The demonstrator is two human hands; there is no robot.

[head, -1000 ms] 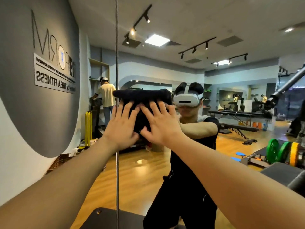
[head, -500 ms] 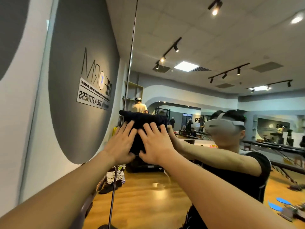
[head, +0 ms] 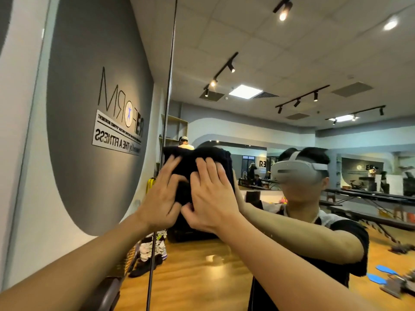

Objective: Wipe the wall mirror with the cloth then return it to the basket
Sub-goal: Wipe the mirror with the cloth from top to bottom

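Gym interior reflected in the wall mirror (head: pixel 280 254), whose 2 panels meet at a vertical seam (head: pixel 167 122). The left hand (head: pixel 160 199) and right hand (head: pixel 210 198), side by side with fingers extended, press a folded dark cloth (head: pixel 190 163) flat against the glass. Step in hand: wiping. Next, likely further sweeps under even pressure; the basket is not identifiable.

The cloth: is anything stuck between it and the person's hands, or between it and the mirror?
Nothing visible. The left hand and right hand lie directly on the dark cloth, fingers spread, pressing it against the mirror. Whether anything sits behind the cloth cannot be seen.
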